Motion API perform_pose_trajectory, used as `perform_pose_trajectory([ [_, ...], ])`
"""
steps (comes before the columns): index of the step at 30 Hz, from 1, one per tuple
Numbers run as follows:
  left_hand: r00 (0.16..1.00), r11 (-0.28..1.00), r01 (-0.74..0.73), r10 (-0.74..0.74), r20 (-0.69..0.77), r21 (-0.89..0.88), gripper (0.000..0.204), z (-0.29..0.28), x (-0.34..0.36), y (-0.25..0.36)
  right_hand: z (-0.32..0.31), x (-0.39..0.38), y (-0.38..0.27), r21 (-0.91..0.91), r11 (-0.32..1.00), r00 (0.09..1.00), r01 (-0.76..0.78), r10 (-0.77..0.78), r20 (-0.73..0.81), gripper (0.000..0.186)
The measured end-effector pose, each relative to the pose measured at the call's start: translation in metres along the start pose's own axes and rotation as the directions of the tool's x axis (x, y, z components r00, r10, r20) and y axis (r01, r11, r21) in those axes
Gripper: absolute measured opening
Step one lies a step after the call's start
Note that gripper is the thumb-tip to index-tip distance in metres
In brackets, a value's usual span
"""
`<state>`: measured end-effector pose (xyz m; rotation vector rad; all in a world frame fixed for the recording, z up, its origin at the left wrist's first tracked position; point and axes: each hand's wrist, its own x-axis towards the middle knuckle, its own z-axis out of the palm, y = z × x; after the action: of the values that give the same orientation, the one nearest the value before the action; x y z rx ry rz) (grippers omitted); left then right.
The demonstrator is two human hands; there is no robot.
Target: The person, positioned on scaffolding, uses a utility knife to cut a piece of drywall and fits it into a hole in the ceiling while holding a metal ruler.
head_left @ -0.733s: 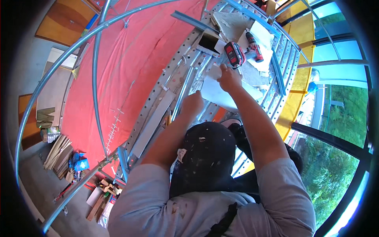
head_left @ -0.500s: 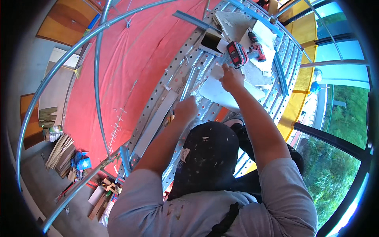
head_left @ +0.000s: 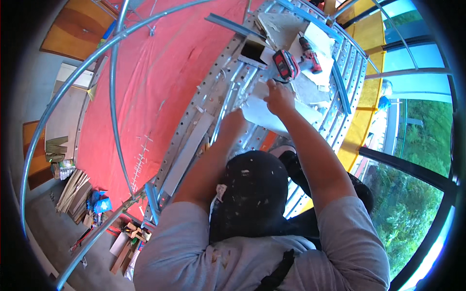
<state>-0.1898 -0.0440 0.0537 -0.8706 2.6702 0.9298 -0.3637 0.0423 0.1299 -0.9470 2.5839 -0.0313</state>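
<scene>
On the perforated metal platform in front of me lies a white board piece (head_left: 262, 114), with both my hands at its edges. My right hand (head_left: 281, 99) is closed at its far edge, thumb and fingers pressed together; what they pinch is too small to make out. My left hand (head_left: 234, 124) is by the board's left edge, smeared by motion, its fingers unclear. Just beyond my right hand lies a red and black cordless drill (head_left: 310, 57), its battery (head_left: 286, 65) toward me. An open cardboard box (head_left: 255, 52) stands to the left of the drill.
Grey metal channels (head_left: 233, 26) and another board scrap (head_left: 279, 28) lie farther along the platform. A long pale strip (head_left: 188, 153) runs along its left side. Curved metal tubes (head_left: 114, 97) rise at the left before red sheeting (head_left: 145, 97). Windows (head_left: 412, 131) border the right.
My left hand has moved slightly up and right, toward the board. My right hand has shifted a little left within the view. The whole view has also shifted slightly. The drill stays on the platform.
</scene>
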Motion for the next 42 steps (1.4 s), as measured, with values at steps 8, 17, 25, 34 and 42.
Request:
perform_pose_trajectory([
  [8, 0.997, 0.998, 0.04, -0.043, 0.061, 0.051, 0.025, 0.005, -0.021, -0.003, -0.002, 0.001, 0.01, -0.013, 1.0, 1.0, -0.012, 0.012, -0.013, 0.045],
  [17, 0.999, 0.999, 0.019, -0.02, 0.039, 0.043, 0.028, 0.02, -0.05, -0.01, 0.001, 0.008, 0.023, -0.028, 0.998, 0.998, -0.059, 0.059, 0.03, 0.053],
  [25, 0.999, 0.999, 0.042, -0.042, -0.008, 0.001, 0.024, 0.021, -0.022, -0.005, 0.003, 0.009, 0.019, -0.018, 0.999, 0.999, -0.033, 0.033, 0.02, 0.05],
  [34, 0.996, 1.0, 0.015, -0.017, 0.086, 0.024, 0.023, 0.033, -0.042, -0.003, 0.005, 0.013, 0.01, -0.03, 0.999, 1.0, 0.018, -0.018, 0.022, 0.056],
  [42, 0.985, 0.986, 0.164, -0.164, 0.044, 0.005, 0.021, 0.019, -0.068, -0.032, 0.002, 0.016, 0.017, -0.028, 1.0, 1.0, 0.009, -0.009, 0.004, 0.055],
])
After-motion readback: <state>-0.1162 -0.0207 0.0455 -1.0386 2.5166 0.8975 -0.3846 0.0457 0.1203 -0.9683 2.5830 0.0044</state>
